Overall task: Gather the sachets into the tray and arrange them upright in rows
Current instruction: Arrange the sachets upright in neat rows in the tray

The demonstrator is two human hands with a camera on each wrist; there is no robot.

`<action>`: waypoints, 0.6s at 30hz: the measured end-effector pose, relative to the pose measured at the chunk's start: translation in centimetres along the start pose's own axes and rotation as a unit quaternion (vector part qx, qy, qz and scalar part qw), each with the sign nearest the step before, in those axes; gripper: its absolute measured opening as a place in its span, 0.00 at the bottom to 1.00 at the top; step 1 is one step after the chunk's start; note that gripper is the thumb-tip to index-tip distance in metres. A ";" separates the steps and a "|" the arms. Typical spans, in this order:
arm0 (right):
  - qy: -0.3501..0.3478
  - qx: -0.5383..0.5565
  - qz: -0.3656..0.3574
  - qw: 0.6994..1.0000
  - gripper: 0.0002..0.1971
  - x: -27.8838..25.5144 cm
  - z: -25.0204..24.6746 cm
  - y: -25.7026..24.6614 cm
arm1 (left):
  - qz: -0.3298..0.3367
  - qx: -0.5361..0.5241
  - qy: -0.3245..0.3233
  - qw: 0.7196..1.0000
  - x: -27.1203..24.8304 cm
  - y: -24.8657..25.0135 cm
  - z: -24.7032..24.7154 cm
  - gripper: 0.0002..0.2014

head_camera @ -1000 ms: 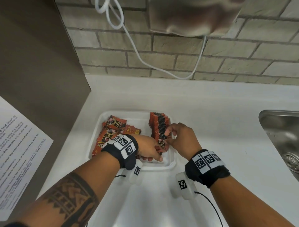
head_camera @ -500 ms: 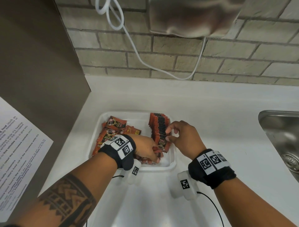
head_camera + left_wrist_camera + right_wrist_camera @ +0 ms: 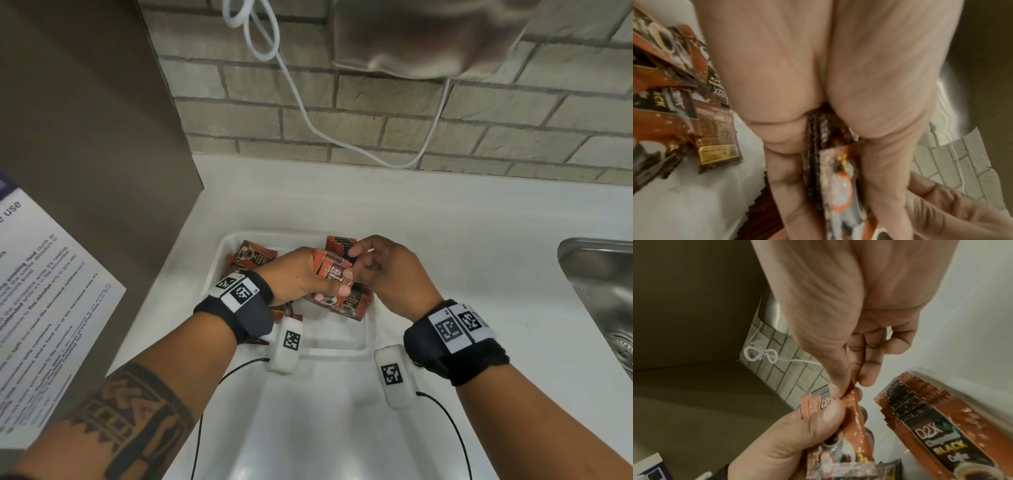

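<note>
A white tray (image 3: 371,337) sits on the counter. My left hand (image 3: 301,274) grips a small bundle of orange coffee sachets (image 3: 330,269) above the tray, edge-on in the left wrist view (image 3: 836,170). My right hand (image 3: 380,270) pinches the top edge of one sachet in that bundle (image 3: 856,415) between thumb and forefinger. A row of upright sachets (image 3: 339,242) leans along the tray's back right (image 3: 906,399). Loose sachets (image 3: 251,257) lie flat at the tray's left (image 3: 674,100). One more sachet lies face up (image 3: 352,305) under the hands.
A steel sink (image 3: 603,274) opens at the right edge. A printed notice (image 3: 44,308) hangs on the brown panel at the left. A white cable (image 3: 308,120) dangles down the brick wall from a metal unit (image 3: 428,34) overhead.
My left hand rose from the tray's front with a bundle of sachets. My right hand left the upright row and now pinches a sachet in that bundle.
</note>
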State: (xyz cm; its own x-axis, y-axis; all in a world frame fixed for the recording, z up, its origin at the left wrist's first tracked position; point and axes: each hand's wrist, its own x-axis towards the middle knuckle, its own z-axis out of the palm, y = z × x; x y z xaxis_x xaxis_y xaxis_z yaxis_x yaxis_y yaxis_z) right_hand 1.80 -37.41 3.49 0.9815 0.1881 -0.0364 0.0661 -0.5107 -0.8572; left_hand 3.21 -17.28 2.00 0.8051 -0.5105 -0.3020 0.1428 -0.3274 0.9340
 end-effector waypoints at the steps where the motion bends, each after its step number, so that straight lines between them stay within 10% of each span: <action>1: 0.005 0.009 0.002 1.000 0.10 0.2 -0.1 0.1 | -0.008 -0.026 -0.004 1.000 -0.1 -0.1 0.1 0.16; 8: 0.016 -0.023 -0.001 1.000 0.05 0.4 -0.9 -0.3 | -0.018 0.109 0.029 0.994 -0.2 -0.4 -0.5 0.14; 18: -0.041 -0.207 0.041 0.977 0.02 -0.8 -0.7 0.9 | -0.149 0.425 -0.071 0.890 -1.0 1.3 -1.2 0.18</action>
State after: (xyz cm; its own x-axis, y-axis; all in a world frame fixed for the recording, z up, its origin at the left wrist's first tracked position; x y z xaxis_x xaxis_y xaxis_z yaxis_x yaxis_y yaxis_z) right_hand 1.20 -38.64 3.15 0.9700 0.1903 -0.1515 0.0718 -0.8192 -0.5690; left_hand 3.27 -16.22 3.77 0.7154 -0.3754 -0.5893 -0.1968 -0.9175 0.3455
